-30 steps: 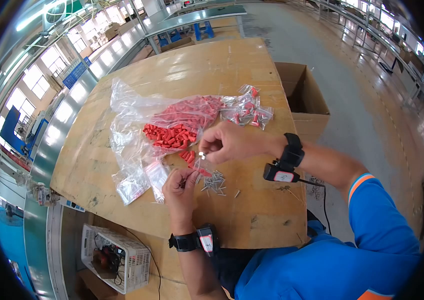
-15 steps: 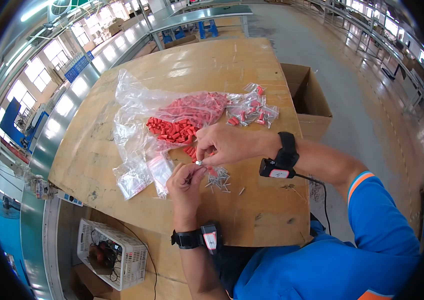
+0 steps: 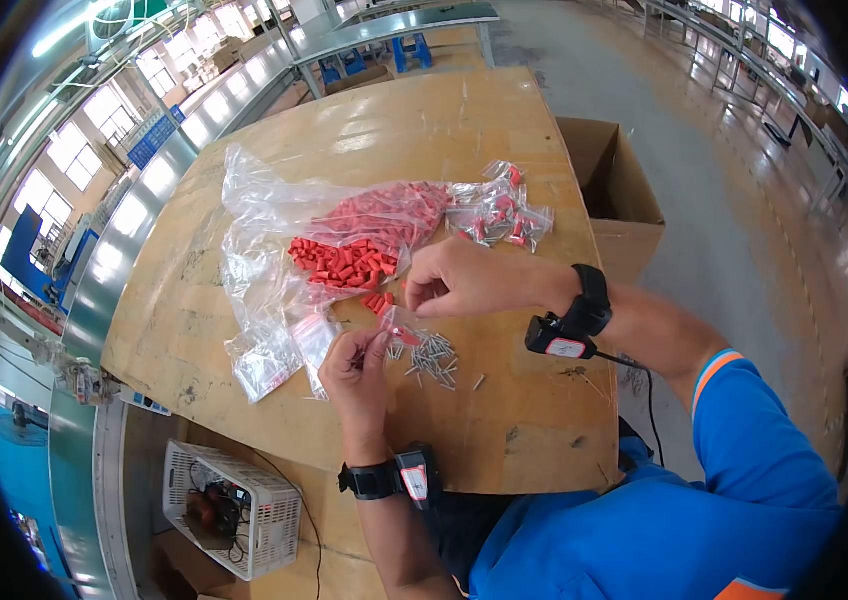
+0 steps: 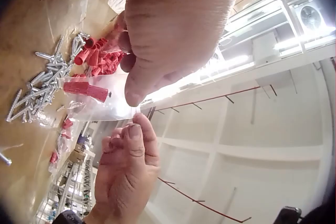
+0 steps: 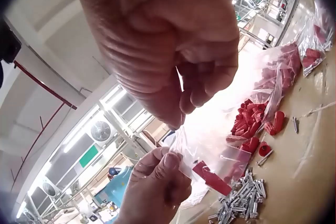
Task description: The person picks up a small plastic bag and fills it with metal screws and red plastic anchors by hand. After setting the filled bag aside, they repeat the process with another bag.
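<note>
A small clear bag (image 3: 399, 325) with red plugs (image 4: 86, 90) inside is pinched by the left hand (image 3: 356, 375) between thumb and fingers. The right hand (image 3: 459, 280) has thumb and forefinger together at the bag's upper edge, pinching it, as the right wrist view shows at the fingertips. Silver screws (image 5: 241, 200) lie in a loose pile on the table just beyond and below the bag. A heap of red plugs (image 3: 344, 263) spills from a large clear bag (image 3: 254, 255). Whether screws are inside the small bag, I cannot tell.
Filled small bags (image 3: 499, 212) lie at the table's far right. Flat clear bags (image 3: 266, 370) lie left of the left hand. One screw (image 3: 479, 382) sits apart from the pile. A cardboard box (image 3: 624, 225) stands beyond the right edge, a white crate (image 3: 274, 525) below the near-left edge.
Silver pieces seen at the right fingertips before no longer show there. The right hand came down to the small bag's opening, then drew slightly up and away from the left fingertips.
</note>
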Available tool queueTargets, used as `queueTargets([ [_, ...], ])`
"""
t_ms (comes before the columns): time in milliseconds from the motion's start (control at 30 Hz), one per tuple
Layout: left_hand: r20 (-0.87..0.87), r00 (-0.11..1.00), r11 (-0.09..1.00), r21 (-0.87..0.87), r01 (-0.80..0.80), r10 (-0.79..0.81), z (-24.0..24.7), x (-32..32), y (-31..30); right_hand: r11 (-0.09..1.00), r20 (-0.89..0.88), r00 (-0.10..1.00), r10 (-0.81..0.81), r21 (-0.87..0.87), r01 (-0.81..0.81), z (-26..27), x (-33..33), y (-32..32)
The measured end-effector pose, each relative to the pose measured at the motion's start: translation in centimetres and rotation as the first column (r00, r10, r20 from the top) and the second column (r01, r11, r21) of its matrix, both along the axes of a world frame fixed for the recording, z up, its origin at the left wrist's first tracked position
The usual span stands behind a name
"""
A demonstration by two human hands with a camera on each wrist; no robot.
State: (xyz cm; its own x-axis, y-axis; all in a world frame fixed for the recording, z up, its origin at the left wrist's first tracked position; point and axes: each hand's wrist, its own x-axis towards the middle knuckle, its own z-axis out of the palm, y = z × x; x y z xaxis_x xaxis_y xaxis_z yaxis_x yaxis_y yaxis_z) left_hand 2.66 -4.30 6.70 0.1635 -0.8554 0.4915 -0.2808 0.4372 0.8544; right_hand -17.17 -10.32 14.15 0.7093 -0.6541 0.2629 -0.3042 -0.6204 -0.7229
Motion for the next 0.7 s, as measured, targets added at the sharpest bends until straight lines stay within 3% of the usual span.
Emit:
queueTargets([
  [67,-0.042,0.999,1.0,-0.008,-0.018,0.018,0.1,0.0,0.0,0.998,-0.1,0.995,-0.005,0.067,0.011,0.6,-0.9,0.9],
  [267,-0.012,0.999,0.999,0.042,-0.033,0.033,0.4,0.1,0.2,0.926,-0.32,0.878,-0.357,-0.246,0.287,-2.5,-1.6,-0.2],
  [467,-0.048,0.999,0.998,0.061,-0.012,0.015,0.4,0.1,0.5,0.889,-0.277,0.888,-0.367,-0.385,0.247,-6.7,-0.5,-2.8],
  [567,-0.037,0.999,0.999,0.049,-0.004,0.005,0.5,0.0,0.4,0.899,-0.435,0.827,-0.357,-0.399,0.179,-5.9,-0.2,-2.5],
  [700,0.012,1.0,1.0,0.018,0.0,0.0,0.8,-0.1,0.5,0.959,-0.101,0.959,-0.266,-0.127,0.253,-0.8,-0.1,-0.7],
])
